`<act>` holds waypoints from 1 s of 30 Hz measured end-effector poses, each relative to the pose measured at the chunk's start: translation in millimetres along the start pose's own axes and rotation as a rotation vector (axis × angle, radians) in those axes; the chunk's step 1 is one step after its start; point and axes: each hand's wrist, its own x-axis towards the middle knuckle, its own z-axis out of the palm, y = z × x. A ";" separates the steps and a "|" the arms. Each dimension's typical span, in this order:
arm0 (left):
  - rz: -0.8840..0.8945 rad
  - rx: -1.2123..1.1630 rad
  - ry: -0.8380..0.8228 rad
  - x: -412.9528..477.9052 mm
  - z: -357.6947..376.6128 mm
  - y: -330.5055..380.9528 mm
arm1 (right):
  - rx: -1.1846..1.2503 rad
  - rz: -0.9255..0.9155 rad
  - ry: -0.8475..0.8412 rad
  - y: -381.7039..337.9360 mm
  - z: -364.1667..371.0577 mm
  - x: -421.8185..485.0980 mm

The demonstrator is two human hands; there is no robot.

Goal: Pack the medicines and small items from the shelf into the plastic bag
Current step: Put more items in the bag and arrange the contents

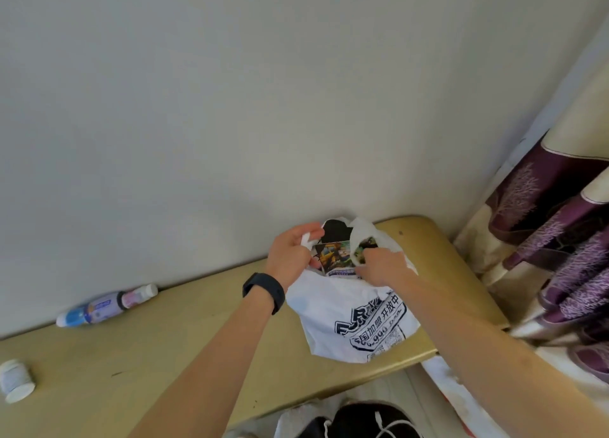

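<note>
The white plastic bag (356, 319) sits on the tan shelf (164, 355), close to the shelf's right end; its long way runs from the front edge of the shelf back to the wall (230, 91); its open mouth points at the wall and a bit up, and its bottom, with black print on it, reaches the front edge. The left hand (291, 256) holds the left side of the mouth; its fingers are curled tight on a white strip of the bag; a black band (263, 291) is on that wrist. The right hand (382, 268) holds the right side of the mouth; its fingers are bent and pinch the plastic. Between the two hands the mouth is pulled open; a box with a bright picture (334, 256) shows inside, standing up, and a black thing (336, 231) pokes out behind it. Well to the left, a blue and white bottle (105, 306) lies on its side, touching the wall; its long way runs along the wall, and its small white cap points right, toward the bag. Far left, near the picture's edge, a small white jar (16, 380) lies on the shelf, tipped over. A purple and cream curtain (560, 240) hangs on the right, just past the shelf's end.
</note>
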 end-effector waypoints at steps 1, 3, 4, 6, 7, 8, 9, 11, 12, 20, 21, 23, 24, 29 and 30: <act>-0.005 -0.027 0.039 0.3 -6.7 0.7 | 0.064 0.005 0.073 2.2 -2.2 -1.0; 0.004 -0.055 0.123 2.9 -24.4 4.3 | 0.475 0.048 0.290 8.0 -17.9 -2.6; 0.018 -0.073 0.165 3.7 -32.7 9.5 | 0.759 0.095 0.417 12.1 -32.5 -4.2; 0.089 -0.121 0.220 4.6 -42.0 26.6 | 1.152 0.179 0.670 27.1 -64.3 -2.6; 0.145 -0.150 0.225 4.2 -41.8 39.4 | 1.245 0.190 0.753 35.9 -79.6 -3.7; 0.198 -0.186 0.226 4.4 -39.4 53.6 | 1.300 0.193 0.815 44.7 -93.3 -5.2; 0.241 -0.229 0.222 4.6 -36.0 67.6 | 1.347 0.182 0.867 52.4 -104.5 -6.6; 0.299 -0.312 0.206 3.7 -28.9 93.1 | 1.434 0.135 0.938 59.9 -128.0 -12.0; 0.311 -0.351 0.201 2.8 -27.6 99.6 | 1.456 0.109 0.957 60.7 -138.0 -14.1; 0.205 -0.283 0.159 -17.7 -56.0 72.7 | 1.503 0.033 0.883 57.2 -127.4 -47.7; 0.167 -0.202 0.156 -19.4 -59.5 64.8 | 1.468 0.036 0.822 58.4 -121.4 -50.8; 0.065 -0.045 0.098 -20.1 -64.8 53.1 | 1.301 0.087 0.668 66.2 -105.7 -55.2; 0.005 0.005 0.051 -20.2 -67.2 50.6 | 1.214 0.117 0.579 69.0 -99.7 -59.0; -0.091 -0.147 -0.001 2.7 -73.7 77.3 | 1.380 0.057 0.426 54.5 -135.5 -63.3; -0.063 -0.134 0.014 9.1 -70.3 86.9 | 1.405 0.032 0.444 46.9 -150.5 -54.0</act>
